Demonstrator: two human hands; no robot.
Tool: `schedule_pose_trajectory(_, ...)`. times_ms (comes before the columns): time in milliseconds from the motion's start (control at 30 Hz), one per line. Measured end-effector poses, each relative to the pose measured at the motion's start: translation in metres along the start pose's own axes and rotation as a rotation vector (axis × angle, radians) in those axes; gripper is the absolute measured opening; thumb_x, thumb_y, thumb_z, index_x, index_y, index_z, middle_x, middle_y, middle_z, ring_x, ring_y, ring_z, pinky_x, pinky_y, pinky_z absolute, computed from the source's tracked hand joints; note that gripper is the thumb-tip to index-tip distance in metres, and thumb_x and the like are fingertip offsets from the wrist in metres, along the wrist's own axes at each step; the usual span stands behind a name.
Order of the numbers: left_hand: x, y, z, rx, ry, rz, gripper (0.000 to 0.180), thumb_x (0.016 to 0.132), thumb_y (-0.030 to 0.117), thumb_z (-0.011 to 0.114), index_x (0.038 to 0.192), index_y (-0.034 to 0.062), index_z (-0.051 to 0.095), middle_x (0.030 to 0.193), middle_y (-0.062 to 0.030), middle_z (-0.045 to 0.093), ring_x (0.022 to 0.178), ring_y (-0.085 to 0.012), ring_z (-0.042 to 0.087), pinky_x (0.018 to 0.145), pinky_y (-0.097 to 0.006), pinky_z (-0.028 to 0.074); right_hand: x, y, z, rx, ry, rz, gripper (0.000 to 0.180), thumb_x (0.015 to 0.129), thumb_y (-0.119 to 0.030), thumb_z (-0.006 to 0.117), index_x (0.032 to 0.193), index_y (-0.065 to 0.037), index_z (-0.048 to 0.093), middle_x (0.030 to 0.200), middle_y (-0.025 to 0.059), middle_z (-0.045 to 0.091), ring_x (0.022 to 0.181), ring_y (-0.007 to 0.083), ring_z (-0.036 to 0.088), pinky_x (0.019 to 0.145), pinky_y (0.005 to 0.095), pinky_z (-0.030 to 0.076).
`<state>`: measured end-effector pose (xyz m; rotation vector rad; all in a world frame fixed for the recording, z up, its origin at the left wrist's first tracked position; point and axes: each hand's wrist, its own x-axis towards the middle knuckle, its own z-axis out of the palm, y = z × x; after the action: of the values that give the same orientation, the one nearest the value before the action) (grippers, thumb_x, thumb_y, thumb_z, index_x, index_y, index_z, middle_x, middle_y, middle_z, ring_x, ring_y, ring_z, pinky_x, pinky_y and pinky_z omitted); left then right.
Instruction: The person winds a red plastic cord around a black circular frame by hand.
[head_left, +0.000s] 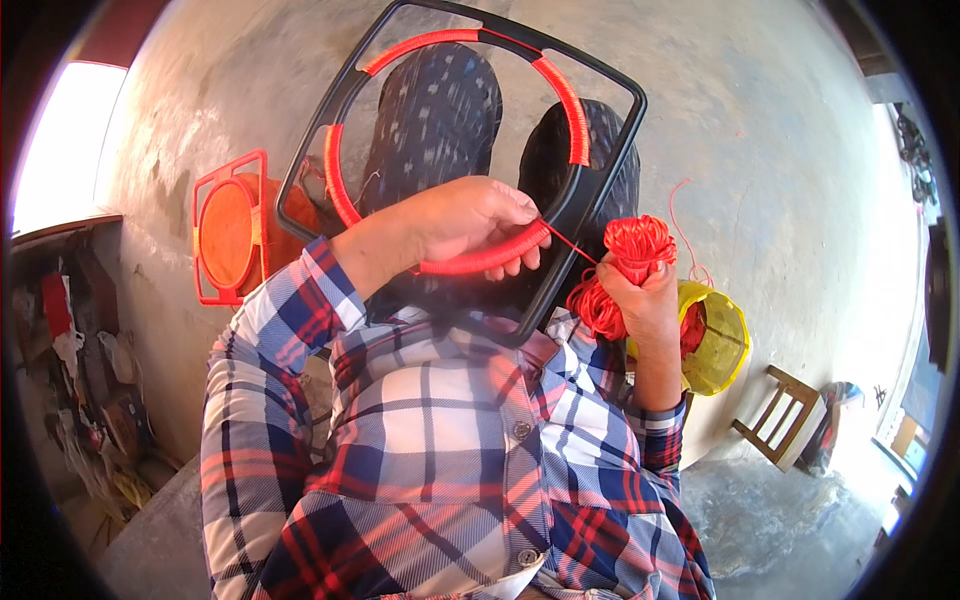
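Plaid shirt (430, 420) lies nearest, left grip (485, 222) curled round a wrapped ring (487, 254), right grip (645, 297) clenching red cord (637, 243).

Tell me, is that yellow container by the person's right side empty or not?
Not empty: red material, apparently cord, shows inside the yellow container. How full it is, I cannot tell; part is hidden.

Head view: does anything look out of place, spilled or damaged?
A thin, loose red cord looks slightly untidy: it lies over the grey concrete floor near the yellow plastic basket, apart from the glossy red cord bundle in the right hand. No spill or damage shows.
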<state>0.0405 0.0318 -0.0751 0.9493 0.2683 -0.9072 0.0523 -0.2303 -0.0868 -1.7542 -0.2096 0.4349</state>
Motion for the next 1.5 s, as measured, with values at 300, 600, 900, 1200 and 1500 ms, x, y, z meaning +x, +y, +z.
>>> schedule_pose_trajectory(300, 0.005, -0.009, 0.012, 0.147, 0.052, 0.032, 0.033, 0.099, 0.031, 0.05, 0.094, -0.0006, 0.059, 0.069, -0.0085, 0.063, 0.055, -0.0124, 0.06, 0.049, -0.022, 0.048, 0.0, -0.001, -0.003, 0.014, -0.023, -0.009, 0.009, 0.079, 0.0, 0.066, 0.085, -0.004, 0.06, 0.075, -0.0032, 0.06, 0.069, 0.005, 0.054, 0.063, 0.0248, 0.045)
schedule_pose_trajectory(600, -0.001, -0.019, 0.025, 0.408, 0.218, 0.135, 0.029, 0.098, 0.022, 0.053, 0.085, -0.0035, 0.061, 0.064, -0.0068, 0.06, 0.05, -0.0107, 0.055, 0.049, -0.022, 0.044, -0.019, 0.048, -0.054, 0.752, 0.391, 0.241, 0.012, 0.083, -0.003, 0.063, 0.096, -0.004, 0.062, 0.087, 0.006, 0.066, 0.074, 0.0163, 0.064, 0.072, 0.0307, 0.053)
schedule_pose_trajectory(900, -0.004, -0.02, 0.039, 0.584, 0.297, 0.193, 0.027, 0.096, 0.018, 0.055, 0.079, -0.0029, 0.061, 0.062, -0.0057, 0.06, 0.05, -0.0085, 0.053, 0.049, -0.022, 0.042, -0.056, 0.17, -0.149, 1.019, 0.615, 0.13, 0.018, 0.092, -0.016, 0.054, 0.105, -0.005, 0.059, 0.093, 0.0071, 0.065, 0.083, 0.0231, 0.064, 0.078, 0.0401, 0.054)
schedule_pose_trajectory(1200, -0.003, -0.03, 0.04, 0.797, 0.391, 0.304, 0.024, 0.094, 0.017, 0.057, 0.079, -0.0019, 0.06, 0.062, -0.0056, 0.058, 0.054, -0.0105, 0.053, 0.051, -0.026, 0.042, 0.017, 0.009, -0.059, 0.641, 0.463, 0.087, 0.038, 0.086, -0.005, 0.054, 0.124, -0.003, 0.053, 0.105, 0.0039, 0.061, 0.093, 0.0164, 0.06, 0.086, 0.0292, 0.048)
schedule_pose_trajectory(1500, 0.001, -0.042, 0.032, 1.025, 0.465, 0.577, 0.019, 0.087, 0.014, 0.065, 0.08, -0.0032, 0.06, 0.097, -0.0128, 0.056, 0.077, -0.0241, 0.057, 0.067, -0.031, 0.045, 0.039, -0.043, -0.037, -0.458, 0.034, -0.279, 0.035, 0.077, -0.005, 0.07, 0.111, -0.002, 0.059, 0.1, 0.012, 0.065, 0.091, 0.0235, 0.064, 0.079, 0.0321, 0.05)
